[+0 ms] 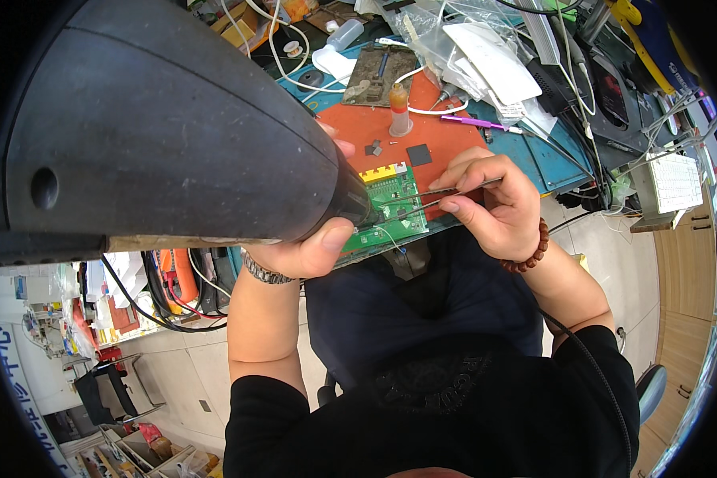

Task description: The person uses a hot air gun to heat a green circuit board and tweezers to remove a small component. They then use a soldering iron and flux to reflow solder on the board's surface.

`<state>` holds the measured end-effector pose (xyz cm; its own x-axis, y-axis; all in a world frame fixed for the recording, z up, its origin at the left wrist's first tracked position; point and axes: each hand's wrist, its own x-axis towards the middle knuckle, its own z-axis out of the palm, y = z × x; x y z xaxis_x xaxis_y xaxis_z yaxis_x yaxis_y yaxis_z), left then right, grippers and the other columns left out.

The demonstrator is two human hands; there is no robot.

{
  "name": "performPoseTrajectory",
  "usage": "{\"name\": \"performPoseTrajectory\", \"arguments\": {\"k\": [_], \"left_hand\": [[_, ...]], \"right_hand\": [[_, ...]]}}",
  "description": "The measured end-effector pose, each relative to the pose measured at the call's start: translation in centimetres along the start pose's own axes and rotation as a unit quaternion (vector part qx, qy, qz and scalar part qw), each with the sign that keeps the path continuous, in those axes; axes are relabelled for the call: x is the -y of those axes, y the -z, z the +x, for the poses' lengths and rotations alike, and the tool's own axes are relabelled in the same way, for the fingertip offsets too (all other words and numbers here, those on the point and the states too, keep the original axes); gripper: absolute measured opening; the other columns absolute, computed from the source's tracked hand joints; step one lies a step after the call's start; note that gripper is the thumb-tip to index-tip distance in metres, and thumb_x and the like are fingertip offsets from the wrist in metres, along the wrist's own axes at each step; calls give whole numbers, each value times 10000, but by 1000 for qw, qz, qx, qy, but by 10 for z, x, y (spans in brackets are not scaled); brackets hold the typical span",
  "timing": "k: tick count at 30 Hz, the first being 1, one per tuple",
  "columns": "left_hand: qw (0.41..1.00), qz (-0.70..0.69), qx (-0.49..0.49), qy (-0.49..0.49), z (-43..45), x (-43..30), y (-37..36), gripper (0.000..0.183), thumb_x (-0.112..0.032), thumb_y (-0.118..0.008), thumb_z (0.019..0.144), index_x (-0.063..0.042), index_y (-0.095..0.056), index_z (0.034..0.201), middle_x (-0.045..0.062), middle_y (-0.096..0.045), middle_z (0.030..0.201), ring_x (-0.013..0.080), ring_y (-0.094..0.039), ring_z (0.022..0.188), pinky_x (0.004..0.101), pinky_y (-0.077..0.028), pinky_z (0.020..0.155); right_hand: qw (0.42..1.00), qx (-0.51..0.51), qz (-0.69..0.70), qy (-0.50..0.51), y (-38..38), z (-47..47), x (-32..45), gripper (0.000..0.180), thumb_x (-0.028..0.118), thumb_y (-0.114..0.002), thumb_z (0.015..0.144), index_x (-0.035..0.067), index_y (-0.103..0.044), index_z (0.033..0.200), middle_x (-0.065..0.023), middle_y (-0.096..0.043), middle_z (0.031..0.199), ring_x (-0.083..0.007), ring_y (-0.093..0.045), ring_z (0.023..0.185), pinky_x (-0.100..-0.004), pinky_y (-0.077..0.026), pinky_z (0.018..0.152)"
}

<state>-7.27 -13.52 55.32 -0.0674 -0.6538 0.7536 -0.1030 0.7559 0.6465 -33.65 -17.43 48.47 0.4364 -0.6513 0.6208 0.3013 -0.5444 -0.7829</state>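
Observation:
A large black tapered tool housing (173,125), which looks like a hot-air gun, fills the upper left; its narrow end points down at a green circuit board (415,221). Around its front part is my left hand (310,254), thumb on the near side and fingertips on the far side; the palm is hidden. Metal tweezers (430,197) are held in my right hand (499,206), their tips low over the board beside the black nozzle. Along the board's far edge runs a yellow and white connector (382,172). A thin light wire (391,237) bends off the near edge.
On the orange mat (358,122) stand a small bottle with an amber top (400,110) and a flat black square (419,155). A purple pen-like tool (475,121), a metal fixture (379,74) and plastic bags (421,30) lie beyond. Cables (275,54) loop at the back.

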Motion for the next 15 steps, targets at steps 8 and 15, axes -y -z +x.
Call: {"name": "performPoseTrajectory", "arguments": {"k": [8, 15], "left_hand": [[999, 25, 8, -21, 2, 2, 2, 610, -323, -868, 777, 20, -645, 1229, 185, -708, 1138, 307, -692, 1064, 419, -541, 912], [1000, -8, -3, -9, -1, 2, 0, 639, -292, -869, 765, 33, -625, 1258, 192, -676, 1190, 308, -703, 1067, 417, -549, 911]], "right_hand": [[1000, 4, -21, 5, 0, 1, 0, 223, -107, -681, 950, -12, -541, 1095, -176, -668, 1091, -205, -742, 929, -307, -648, 784], [1000, 3, -17, 12, -1, 1, -1, 222, -104, -686, 947, -17, -546, 1095, -175, -672, 1087, -201, -739, 924, -300, -649, 775]]}}
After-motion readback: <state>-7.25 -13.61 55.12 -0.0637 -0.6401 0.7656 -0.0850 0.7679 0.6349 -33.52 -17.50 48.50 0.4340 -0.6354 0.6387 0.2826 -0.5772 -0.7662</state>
